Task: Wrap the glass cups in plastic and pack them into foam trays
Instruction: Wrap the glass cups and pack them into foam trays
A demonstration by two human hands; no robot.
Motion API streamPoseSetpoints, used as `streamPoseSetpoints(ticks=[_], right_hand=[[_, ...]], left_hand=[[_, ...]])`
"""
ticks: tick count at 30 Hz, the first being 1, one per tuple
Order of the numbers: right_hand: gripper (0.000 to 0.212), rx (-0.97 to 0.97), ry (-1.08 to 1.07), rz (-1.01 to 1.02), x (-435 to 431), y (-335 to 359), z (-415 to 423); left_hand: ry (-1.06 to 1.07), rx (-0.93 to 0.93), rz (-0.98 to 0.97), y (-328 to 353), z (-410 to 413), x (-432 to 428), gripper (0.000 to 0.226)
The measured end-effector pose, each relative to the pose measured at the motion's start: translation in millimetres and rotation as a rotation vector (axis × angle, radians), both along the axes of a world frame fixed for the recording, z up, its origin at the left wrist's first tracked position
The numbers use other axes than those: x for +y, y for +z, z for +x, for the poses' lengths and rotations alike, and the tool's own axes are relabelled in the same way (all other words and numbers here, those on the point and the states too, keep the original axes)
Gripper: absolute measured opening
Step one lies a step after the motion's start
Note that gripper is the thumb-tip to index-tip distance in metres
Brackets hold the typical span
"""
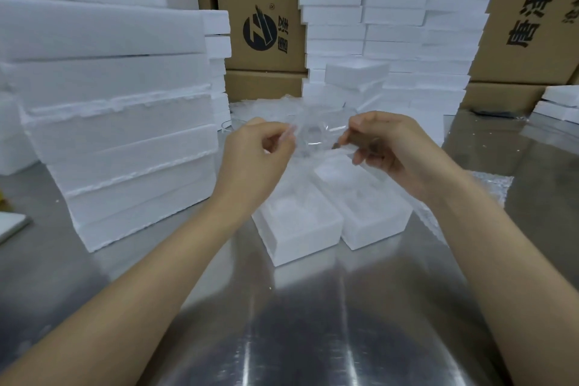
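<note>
left hand [253,150] pinching plastic [308,122] | right hand [382,144] pinching plastic | glass cup [313,136] between hands

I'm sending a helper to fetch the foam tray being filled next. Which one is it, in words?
On the steel table, directly under the two hands, two open foam trays sit side by side. Take the nearer left tray; unlike the closed stacks around it, it lies open, showing its hollow.

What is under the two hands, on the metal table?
Two open foam trays lie side by side under the left hand and right hand. Their near cavities look empty; the hands and plastic cover the far ends.
</note>
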State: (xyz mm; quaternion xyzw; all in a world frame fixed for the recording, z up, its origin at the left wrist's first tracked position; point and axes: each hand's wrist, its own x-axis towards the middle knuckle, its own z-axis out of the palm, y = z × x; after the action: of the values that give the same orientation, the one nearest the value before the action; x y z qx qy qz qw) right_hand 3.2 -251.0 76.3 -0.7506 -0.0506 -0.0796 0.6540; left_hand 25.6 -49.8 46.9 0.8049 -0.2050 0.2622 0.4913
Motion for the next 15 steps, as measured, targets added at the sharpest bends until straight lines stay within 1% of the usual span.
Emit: streamPoseSetpoints(ticks=[2, 4, 6, 8, 9, 11, 12, 13, 15], right_hand=[[0.012, -0.011, 0.009, -0.076, 7.7, -2.4, -1.1], [0.011, -0.032, -0.010, -0.069, 15.5, -6.3, -0.2], [0.012, -0.024, -0.092, 0.030, 20.7, -9.7, 1.6], [0.010, 0.019, -0.171, 0.190, 23.4, -11.9, 3.2], [0.010, 0.044, -0.172, 0.267, 24.8, -12.5, 3.2], [0.013, 0.074, -0.092, 0.347, 29.1, -14.9, 3.0], [0.014, 0.081, -0.052, 0.321, 32.4, -17.7, 2.6], [0.015, 0.080, -0.037, 0.234, 37.1, -20.6, 1.4], [0.014, -0.029, -0.155, 0.008, 46.9, -25.3, 1.0]], left_hand=[[-0.031, -0.017, -0.067, 1.6, -2.7, -2.2, 0.027], [-0.093, -0.021, -0.091, 4.3, -8.2, -4.4, 0.028], [-0.176, -0.020, -0.064, 3.7, -12.0, -6.8, 0.034], [-0.252, -0.016, -0.039, 0.4, -14.7, -10.5, 0.039], [-0.270, -0.023, -0.039, -1.6, -15.9, -12.7, 0.035], [-0.265, -0.074, -0.069, -4.2, -19.6, -16.8, 0.022], [-0.250, -0.113, -0.086, -4.8, -20.9, -18.2, 0.018], [-0.228, -0.161, -0.089, -5.5, -20.8, -18.4, 0.018], [-0.214, -0.283, -0.037, -5.1, -20.8, -17.1, 0.019]])
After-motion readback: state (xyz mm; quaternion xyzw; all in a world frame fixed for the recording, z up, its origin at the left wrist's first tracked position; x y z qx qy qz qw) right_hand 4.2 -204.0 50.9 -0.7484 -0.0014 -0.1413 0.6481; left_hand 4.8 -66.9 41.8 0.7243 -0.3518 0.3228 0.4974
